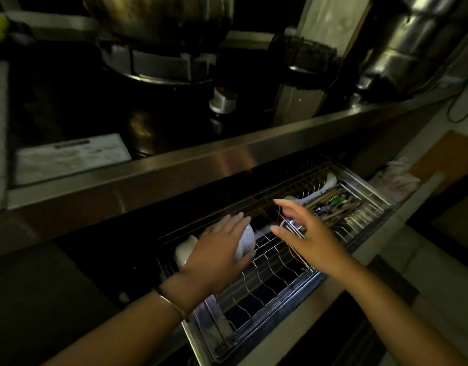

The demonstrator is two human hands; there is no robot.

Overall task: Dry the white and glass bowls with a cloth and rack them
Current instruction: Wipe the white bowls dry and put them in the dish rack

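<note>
Pretty clearly a kitchen, a dim one: big steel pot (159,14) on a burner (159,66), stainless desk (174,165) edge, pull-out wire dish rack (267,282) underneath with a tray (371,200) of chopsticks (330,196) and other utensils (339,199), shiny vent duct (412,43) off to the right.

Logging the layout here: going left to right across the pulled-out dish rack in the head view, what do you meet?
In order: first white bowl → left hand → second white bowl, gripped by that hand → right hand, open over the wires → cutlery tray.
</note>
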